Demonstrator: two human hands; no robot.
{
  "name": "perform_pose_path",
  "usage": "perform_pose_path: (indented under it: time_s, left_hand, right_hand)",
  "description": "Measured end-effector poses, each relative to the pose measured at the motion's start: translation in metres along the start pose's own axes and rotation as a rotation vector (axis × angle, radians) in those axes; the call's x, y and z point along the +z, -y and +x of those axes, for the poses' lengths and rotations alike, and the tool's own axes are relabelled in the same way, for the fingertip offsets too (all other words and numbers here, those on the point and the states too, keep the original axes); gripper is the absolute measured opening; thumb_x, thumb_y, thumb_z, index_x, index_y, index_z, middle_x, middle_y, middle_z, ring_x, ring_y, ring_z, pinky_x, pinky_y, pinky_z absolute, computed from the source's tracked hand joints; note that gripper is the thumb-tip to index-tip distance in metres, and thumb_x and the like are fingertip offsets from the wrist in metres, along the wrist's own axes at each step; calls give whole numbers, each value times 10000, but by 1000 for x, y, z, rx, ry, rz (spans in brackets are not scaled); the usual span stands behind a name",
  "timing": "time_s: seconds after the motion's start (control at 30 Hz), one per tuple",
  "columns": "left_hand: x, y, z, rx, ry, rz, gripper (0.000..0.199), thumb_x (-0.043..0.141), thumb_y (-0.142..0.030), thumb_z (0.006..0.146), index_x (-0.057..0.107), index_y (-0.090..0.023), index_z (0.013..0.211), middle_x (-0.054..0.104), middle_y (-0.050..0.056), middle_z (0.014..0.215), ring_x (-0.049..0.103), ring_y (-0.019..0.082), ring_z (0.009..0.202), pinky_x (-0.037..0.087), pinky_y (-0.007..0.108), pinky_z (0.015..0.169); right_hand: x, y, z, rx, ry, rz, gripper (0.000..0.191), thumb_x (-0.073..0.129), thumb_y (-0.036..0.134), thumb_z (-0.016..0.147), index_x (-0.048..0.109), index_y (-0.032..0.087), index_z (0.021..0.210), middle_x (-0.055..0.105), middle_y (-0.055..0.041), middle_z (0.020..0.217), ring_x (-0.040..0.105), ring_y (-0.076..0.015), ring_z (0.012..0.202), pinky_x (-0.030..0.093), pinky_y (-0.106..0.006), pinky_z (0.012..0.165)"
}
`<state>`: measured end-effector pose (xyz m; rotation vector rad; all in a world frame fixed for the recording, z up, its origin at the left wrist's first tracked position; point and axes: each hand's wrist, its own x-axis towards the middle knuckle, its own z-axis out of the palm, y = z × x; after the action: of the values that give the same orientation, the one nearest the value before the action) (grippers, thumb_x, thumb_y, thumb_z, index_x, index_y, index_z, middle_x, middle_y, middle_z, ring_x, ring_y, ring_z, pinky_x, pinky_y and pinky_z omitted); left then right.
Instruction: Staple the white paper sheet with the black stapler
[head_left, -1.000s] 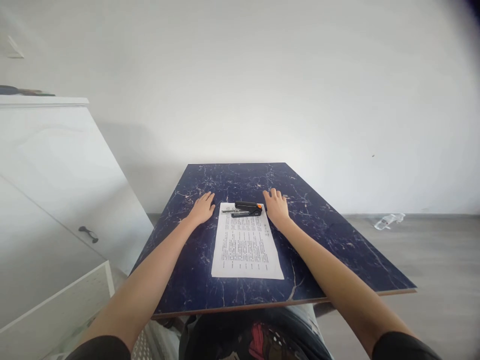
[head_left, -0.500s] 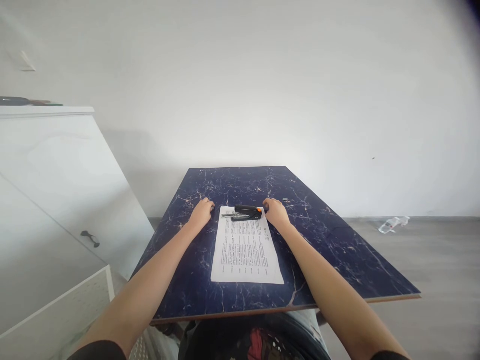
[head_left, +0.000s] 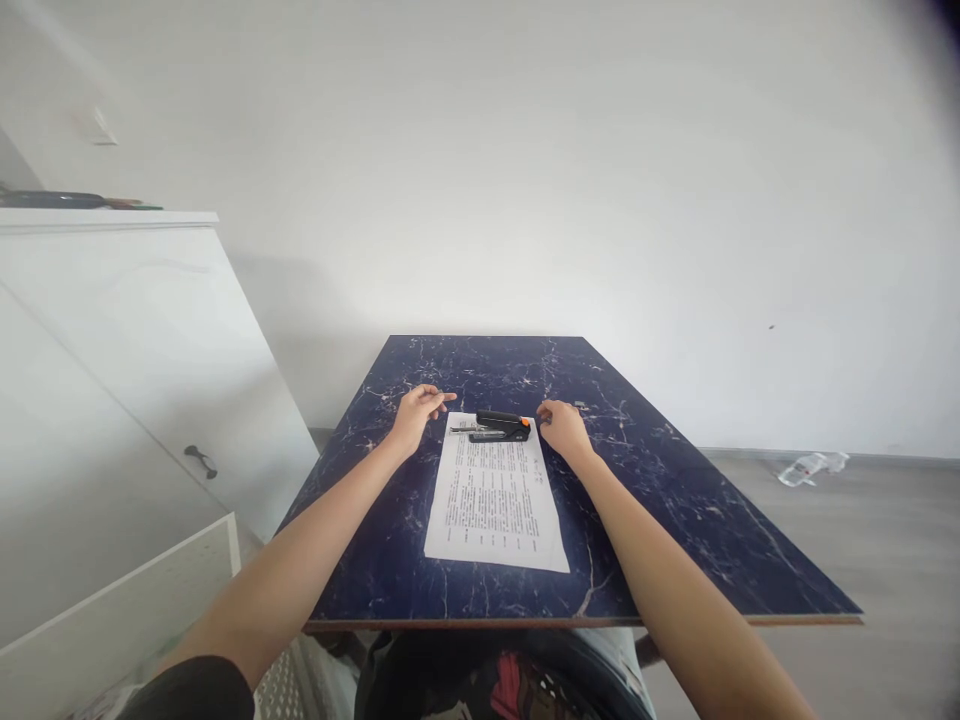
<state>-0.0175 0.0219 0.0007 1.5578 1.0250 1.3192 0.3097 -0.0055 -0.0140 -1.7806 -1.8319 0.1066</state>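
Printed white paper (head_left: pixel 495 510) lies on the dark blue marbled table (head_left: pixel 660 500). Across its far end rests a black stapler (head_left: pixel 502 426) with an orange part at its right end; its upper arm is raised from the base. My left hand (head_left: pixel 421 412) is beside the paper's far left corner, fingers apart, the index pointing right, holding nothing. To the right of the stapler is my right hand (head_left: pixel 562 428), its fingers curled near the paper's far right corner; whether anything is between them cannot be made out.
At the left stands a white cabinet (head_left: pixel 150 330) with a dark handle (head_left: pixel 200 461) and dark items on top. A small object (head_left: pixel 580 405) sits beyond my right hand. Clear plastic (head_left: pixel 812 468) lies on the floor at the right.
My left hand has lifted slightly and spread its fingers, with the index now extended. My right hand has shifted a little away from the stapler. The view has turned slightly left.
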Motion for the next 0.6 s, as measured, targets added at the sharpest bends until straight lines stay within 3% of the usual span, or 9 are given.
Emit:
perform_pose_path:
  time_s: [0.13, 0.33, 0.6]
  left_hand:
    - [6, -5, -8, -14, 72, 12, 283, 708, -438, 842, 593, -190, 917, 779, 99, 927, 701, 187, 756, 522, 301, 675]
    - [11, -8, -17, 153, 108, 272, 246, 755, -425, 813, 693, -195, 874, 768, 56, 858, 730, 213, 802, 559, 329, 761]
    - [14, -4, -17, 103, 134, 155, 285, 801, -428, 758, 734, -187, 895, 777, 91, 934, 746, 250, 881, 606, 390, 853]
  right_hand:
    - [0, 1, 0, -15, -3, -37, 319, 546, 20, 674, 743, 177, 869, 725, -69, 940, 628, -221, 957, 449, -275, 846]
    - [-1, 3, 0, -13, 7, -5, 286, 560, 37, 686, 758, 187, 827, 735, -53, 880, 644, -207, 871, 459, -277, 843]
    - [-1, 4, -1, 12, 10, 44, 287, 565, 35, 676, 759, 195, 814, 745, -47, 861, 660, -196, 847, 467, -256, 803]
